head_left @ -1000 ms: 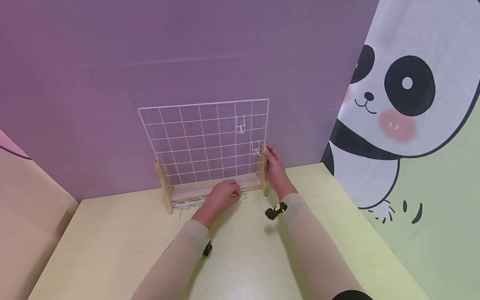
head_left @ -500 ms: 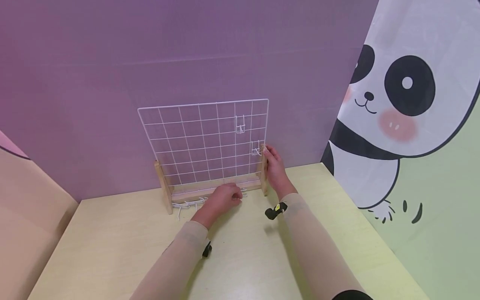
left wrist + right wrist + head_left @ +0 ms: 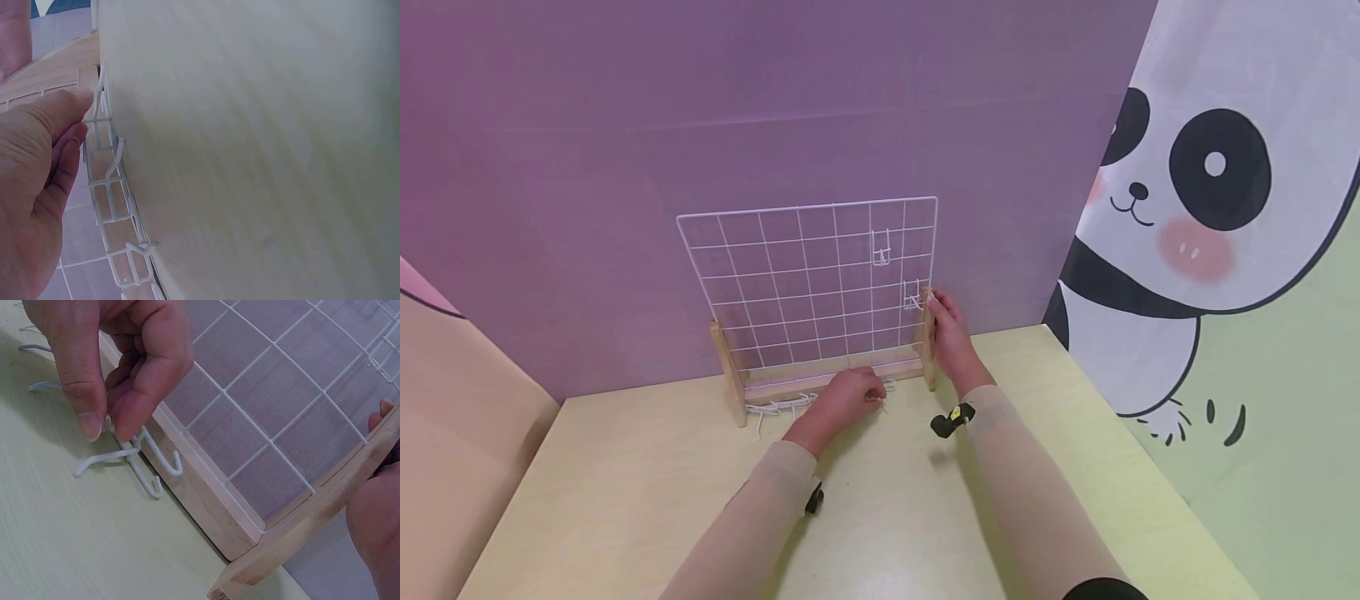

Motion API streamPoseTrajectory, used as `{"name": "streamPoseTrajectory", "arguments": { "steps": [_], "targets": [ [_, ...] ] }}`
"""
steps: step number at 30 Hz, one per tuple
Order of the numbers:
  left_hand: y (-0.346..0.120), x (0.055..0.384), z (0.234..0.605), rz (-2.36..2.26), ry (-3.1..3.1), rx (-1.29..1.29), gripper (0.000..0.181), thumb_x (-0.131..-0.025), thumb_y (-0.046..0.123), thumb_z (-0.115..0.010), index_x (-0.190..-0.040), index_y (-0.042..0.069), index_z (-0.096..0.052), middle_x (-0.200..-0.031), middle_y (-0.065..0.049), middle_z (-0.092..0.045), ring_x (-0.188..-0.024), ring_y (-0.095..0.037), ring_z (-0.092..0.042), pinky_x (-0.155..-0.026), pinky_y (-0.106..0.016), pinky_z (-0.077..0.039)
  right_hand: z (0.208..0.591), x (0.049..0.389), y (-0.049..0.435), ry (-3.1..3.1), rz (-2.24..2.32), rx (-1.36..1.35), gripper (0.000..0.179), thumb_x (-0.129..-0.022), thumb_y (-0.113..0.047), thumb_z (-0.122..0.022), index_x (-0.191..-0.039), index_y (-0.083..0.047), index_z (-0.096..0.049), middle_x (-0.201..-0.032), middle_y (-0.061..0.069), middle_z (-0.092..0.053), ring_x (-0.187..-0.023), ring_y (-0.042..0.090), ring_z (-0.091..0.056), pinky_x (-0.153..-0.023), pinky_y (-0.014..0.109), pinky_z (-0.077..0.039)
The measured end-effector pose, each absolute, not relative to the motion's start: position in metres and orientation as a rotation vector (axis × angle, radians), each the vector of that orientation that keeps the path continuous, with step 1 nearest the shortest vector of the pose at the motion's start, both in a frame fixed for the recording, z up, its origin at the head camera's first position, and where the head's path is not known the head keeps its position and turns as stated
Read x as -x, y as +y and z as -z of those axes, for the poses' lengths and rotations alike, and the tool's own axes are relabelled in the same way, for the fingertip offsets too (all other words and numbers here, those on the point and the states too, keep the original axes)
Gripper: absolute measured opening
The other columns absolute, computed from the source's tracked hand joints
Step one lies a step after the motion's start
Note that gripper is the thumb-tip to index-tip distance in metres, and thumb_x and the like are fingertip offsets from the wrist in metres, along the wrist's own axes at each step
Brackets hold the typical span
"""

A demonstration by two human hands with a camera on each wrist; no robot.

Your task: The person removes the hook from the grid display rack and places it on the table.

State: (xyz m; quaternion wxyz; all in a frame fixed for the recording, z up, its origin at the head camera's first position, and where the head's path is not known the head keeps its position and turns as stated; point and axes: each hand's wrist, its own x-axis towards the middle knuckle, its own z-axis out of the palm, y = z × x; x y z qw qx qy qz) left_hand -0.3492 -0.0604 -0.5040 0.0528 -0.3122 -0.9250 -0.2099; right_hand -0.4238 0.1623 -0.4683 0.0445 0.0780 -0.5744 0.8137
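A white wire grid panel [image 3: 808, 207] stands in a wooden stand [image 3: 730, 383] on the table. Low at its front, my left hand [image 3: 844, 398] pinches a white wire hook [image 3: 132, 452] between thumb and forefinger, its two prongs and bent arm showing below the fingertips in the right wrist view. More white wire hooks [image 3: 111, 181] lie in a row along the stand's base. My right hand [image 3: 951, 340] holds the stand's right upright [image 3: 312, 522] from its outer side. Two hooks hang on the grid, an upper one [image 3: 881, 265] and a lower one [image 3: 911, 308].
The pale wooden table [image 3: 910, 525] runs forward to a purple wall panel [image 3: 805, 100]. At the right is a wall with a panda picture [image 3: 1217, 183]. Black wrist cameras sit at both sleeves, the right one [image 3: 951, 422] over the table.
My left hand has shifted slightly downward at the stand's base, and a hook's tip now shows beyond its fingers. My right hand stays on the upright.
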Motion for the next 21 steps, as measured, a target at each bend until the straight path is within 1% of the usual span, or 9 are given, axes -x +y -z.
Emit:
{"name": "streamPoseTrajectory", "arguments": {
  "steps": [6, 10, 15, 21],
  "targets": [
    [-0.0604, 0.3499, 0.504, 0.625, -2.808, 0.954, 0.007, -0.098, 0.003, -0.082, -0.103, 0.007, -0.082, -0.098, -0.001, -0.072, -0.098, -0.022, -0.071, -0.098, -0.039, -0.061, 0.4685, 0.4252, 0.1615, -1.729, -2.493, -0.236, 0.038, -0.116, -0.026, -0.054, -0.149, -0.009, -0.058, -0.126, -0.003, -0.065, -0.131, 0.026, -0.055, -0.121, 0.044, -0.041],
    [-0.0595, 0.3492, 0.5031, 0.665, -2.836, 0.909, 0.008, -0.098, 0.003, -0.082, -0.105, 0.008, -0.082, -0.099, -0.001, -0.071, -0.098, -0.022, -0.07, -0.098, -0.04, -0.061, 0.469, 0.4252, 0.1618, -1.735, -2.493, -0.228, 0.038, -0.115, -0.027, -0.054, -0.149, -0.01, -0.058, -0.126, -0.004, -0.065, -0.129, 0.025, -0.056, -0.118, 0.043, -0.042],
    [-0.0595, 0.3483, 0.502, 0.781, -2.839, 0.846, 0.011, -0.097, 0.003, -0.084, -0.107, 0.008, -0.083, -0.1, 0.0, -0.069, -0.099, -0.021, -0.07, -0.097, -0.04, -0.062, 0.468, 0.4244, 0.1617, -1.727, -2.497, -0.244, 0.034, -0.116, -0.027, -0.054, -0.146, -0.012, -0.059, -0.125, -0.005, -0.065, -0.13, 0.025, -0.055, -0.119, 0.043, -0.041],
    [-0.062, 0.3481, 0.5024, 0.868, -2.827, 0.808, 0.012, -0.096, 0.004, -0.086, -0.107, 0.008, -0.083, -0.101, 0.001, -0.069, -0.1, -0.021, -0.071, -0.097, -0.038, -0.062, 0.4675, 0.4233, 0.1613, -1.703, -2.51, -0.244, 0.032, -0.115, -0.025, -0.055, -0.144, -0.011, -0.06, -0.122, -0.005, -0.065, -0.13, 0.027, -0.055, -0.119, 0.045, -0.042]
  ]
}}
